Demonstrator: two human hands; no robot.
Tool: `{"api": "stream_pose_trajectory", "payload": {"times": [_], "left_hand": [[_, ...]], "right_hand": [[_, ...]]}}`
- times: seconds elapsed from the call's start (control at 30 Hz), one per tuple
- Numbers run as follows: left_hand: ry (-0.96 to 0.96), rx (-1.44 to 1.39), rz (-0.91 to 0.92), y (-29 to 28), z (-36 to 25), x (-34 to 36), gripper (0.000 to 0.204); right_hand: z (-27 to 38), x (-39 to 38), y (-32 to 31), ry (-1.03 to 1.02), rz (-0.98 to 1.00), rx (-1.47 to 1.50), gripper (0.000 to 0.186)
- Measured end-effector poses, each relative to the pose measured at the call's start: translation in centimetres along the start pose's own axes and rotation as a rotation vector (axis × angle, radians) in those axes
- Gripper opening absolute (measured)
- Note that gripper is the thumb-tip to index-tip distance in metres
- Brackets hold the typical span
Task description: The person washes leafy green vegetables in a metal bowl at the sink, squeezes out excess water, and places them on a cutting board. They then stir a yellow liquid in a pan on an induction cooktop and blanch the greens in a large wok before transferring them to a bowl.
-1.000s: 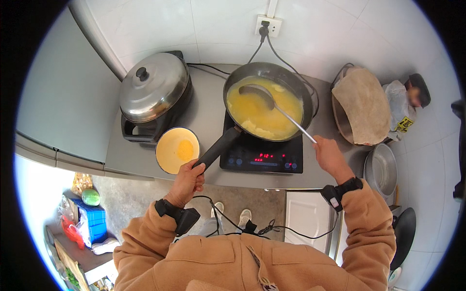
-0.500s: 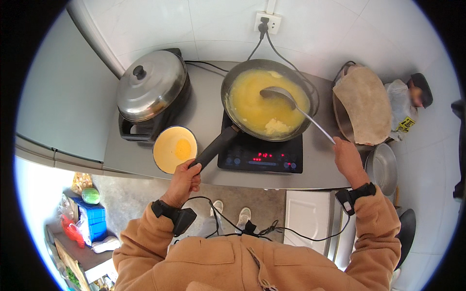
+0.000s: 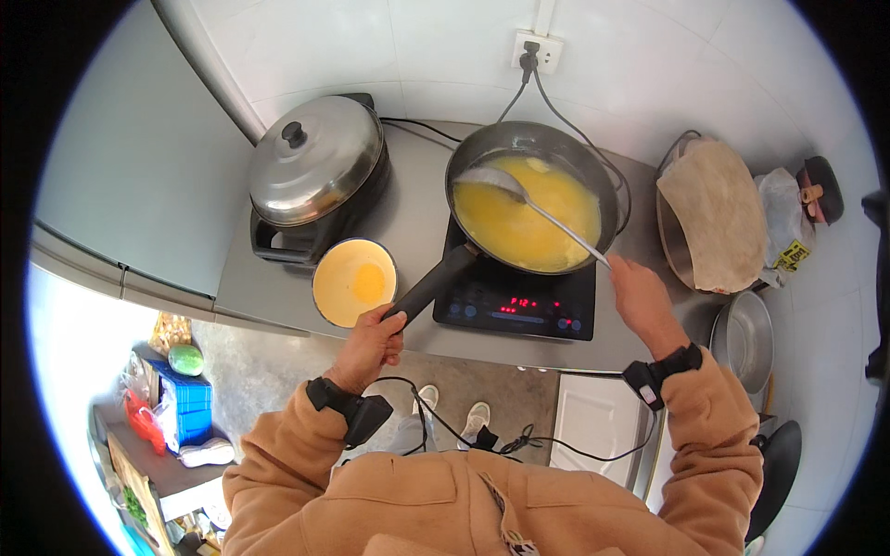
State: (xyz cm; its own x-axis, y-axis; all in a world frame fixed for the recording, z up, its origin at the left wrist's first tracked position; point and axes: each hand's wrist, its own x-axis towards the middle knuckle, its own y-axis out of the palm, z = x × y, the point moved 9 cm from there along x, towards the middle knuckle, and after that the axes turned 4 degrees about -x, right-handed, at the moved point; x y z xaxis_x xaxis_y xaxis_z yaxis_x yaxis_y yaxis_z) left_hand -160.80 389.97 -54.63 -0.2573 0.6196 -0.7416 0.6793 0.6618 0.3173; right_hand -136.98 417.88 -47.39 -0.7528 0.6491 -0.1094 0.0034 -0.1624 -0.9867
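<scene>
Through the head camera I log, largest first, a grey countertop (image 3: 422, 185) running along a white tiled wall (image 3: 667, 83). At its left stands a black electric cooking pot (image 3: 363, 199) under a domed steel lid (image 3: 315, 162) with a dark knob. At the right, a basin (image 3: 678, 248) is mostly hidden by a beige cloth (image 3: 721, 213); I note a clear plastic bag (image 3: 781, 206) just beside it.

The dark frying pan (image 3: 519, 138) sits mid-counter over the rear part of a black induction cooktop (image 3: 514, 289), whose red display is lit. Inside the pan I read a pool of yellow liquid (image 3: 505, 230), with paler patches near its far edge. A grey metal bowl (image 3: 747, 338) stands at the right end; a cream bowl (image 3: 334, 276) with a dark rim, yellow residue in its bottom, stands left of the pan's handle.

Left hand (image 3: 369, 347): fingers wrapped round the end of the pan's black handle, thumb lying along the top. Right hand (image 3: 642, 301): curled about the end of a metal ladle (image 3: 515, 188); I cannot make out each finger. The ladle's head is at the left side of the pan, over the yellow liquid; whether its underside dips in, I cannot tell.
</scene>
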Motion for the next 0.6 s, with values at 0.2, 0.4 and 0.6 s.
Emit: {"api": "stream_pose_trajectory", "payload": {"times": [0.2, 0.4, 0.6], "left_hand": [[0.002, 0.015, -0.003, -0.1, 0.0, 0.4, 0.012], [0.008, -0.015, 0.005, -0.2, -0.2, 0.6, 0.012], [0.004, 0.019, 0.014, 0.0, -0.9, 1.8, 0.009]], "right_hand": [[-2.1, -4.5, -2.8, -0.041, 0.036, -0.173, 0.024], [-6.6, -6.1, -3.9, -0.060, -0.020, -0.320, 0.028], [-12.2, -1.8, -4.7, -0.023, -0.161, -0.350, 0.026]]}}
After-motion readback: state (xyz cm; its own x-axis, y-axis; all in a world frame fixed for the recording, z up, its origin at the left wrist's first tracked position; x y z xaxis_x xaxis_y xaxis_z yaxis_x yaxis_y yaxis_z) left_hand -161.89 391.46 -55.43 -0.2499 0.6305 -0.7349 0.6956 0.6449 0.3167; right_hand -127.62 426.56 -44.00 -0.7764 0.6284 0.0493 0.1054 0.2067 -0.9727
